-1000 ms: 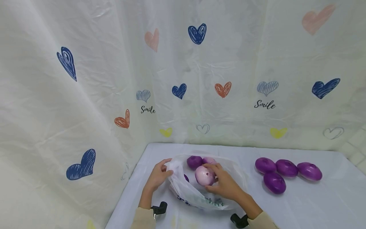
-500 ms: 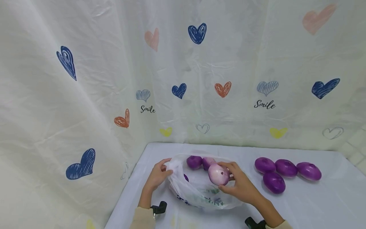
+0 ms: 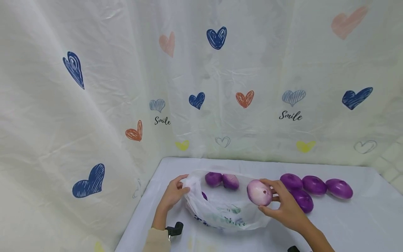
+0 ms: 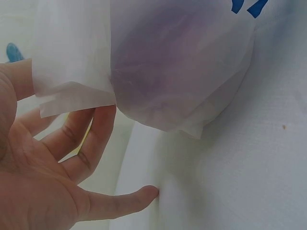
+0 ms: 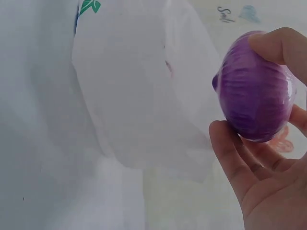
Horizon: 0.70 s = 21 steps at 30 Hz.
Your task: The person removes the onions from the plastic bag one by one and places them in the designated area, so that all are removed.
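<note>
Draping heart-print sheet (image 3: 94, 87), pale table (image 3: 362, 224), right-hand fingers (image 3: 274, 183) holding onion (image 3: 259, 192), left-hand fingers (image 3: 184, 190) pinching bag (image 3: 217, 213)

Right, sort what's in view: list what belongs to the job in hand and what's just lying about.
In the job:
right hand gripping a purple onion
left hand holding the plastic bag by its rim
two onions in the bag
four onions on the table

Lying about:
heart-print curtain
table cover

The plastic bag (image 3: 220, 210) half hides one onion (image 3: 204, 196).
</note>
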Available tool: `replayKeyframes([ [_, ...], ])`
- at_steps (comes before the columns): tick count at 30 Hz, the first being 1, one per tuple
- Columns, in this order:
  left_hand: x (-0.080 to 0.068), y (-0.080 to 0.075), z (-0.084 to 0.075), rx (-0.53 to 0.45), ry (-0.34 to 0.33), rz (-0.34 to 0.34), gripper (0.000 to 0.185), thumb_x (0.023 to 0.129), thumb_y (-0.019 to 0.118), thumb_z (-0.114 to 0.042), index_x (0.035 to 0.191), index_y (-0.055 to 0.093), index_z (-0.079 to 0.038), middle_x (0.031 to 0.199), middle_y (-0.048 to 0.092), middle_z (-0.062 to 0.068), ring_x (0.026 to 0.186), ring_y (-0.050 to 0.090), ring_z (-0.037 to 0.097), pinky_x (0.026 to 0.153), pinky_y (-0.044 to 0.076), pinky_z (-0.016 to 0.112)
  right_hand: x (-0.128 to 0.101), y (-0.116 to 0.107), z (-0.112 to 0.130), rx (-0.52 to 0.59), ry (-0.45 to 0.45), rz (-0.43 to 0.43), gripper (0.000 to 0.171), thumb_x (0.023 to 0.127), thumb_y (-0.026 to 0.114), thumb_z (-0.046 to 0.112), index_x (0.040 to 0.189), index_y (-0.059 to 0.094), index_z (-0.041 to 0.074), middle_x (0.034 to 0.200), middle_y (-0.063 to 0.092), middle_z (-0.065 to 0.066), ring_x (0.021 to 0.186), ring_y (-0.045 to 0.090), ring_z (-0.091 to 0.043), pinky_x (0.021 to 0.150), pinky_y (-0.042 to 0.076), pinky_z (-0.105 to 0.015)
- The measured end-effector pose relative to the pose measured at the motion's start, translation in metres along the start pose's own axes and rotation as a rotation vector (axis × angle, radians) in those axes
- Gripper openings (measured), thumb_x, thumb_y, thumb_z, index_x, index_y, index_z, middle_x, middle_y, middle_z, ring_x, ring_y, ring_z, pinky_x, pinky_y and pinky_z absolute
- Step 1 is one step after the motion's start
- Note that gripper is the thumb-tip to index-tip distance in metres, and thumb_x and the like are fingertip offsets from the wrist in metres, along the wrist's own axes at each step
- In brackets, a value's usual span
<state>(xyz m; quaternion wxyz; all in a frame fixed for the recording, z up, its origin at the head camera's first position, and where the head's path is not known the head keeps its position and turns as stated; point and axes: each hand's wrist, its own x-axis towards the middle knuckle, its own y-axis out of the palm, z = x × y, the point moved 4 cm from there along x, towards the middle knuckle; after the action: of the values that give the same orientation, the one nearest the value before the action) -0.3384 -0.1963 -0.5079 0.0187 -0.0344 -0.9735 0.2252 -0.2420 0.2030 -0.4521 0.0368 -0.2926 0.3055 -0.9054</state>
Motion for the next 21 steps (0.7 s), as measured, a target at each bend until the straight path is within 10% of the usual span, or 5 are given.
replayKeyframes([
  [21,-0.001,0.001,-0.001,0.000,-0.002,-0.002,0.052,0.094,0.072,-0.019,0.144,0.057,-0.018,0.095,0.063,0.008,0.089,0.058,0.021,0.079,0.049,0.034,-0.031,-0.064,-0.031,-0.031,0.126,-0.148,0.085,0.074,0.089,0.004,0.148,0.046,0.006,0.127,0.047,0.022,0.103,0.054,0.011,0.080,0.049,-0.007],
])
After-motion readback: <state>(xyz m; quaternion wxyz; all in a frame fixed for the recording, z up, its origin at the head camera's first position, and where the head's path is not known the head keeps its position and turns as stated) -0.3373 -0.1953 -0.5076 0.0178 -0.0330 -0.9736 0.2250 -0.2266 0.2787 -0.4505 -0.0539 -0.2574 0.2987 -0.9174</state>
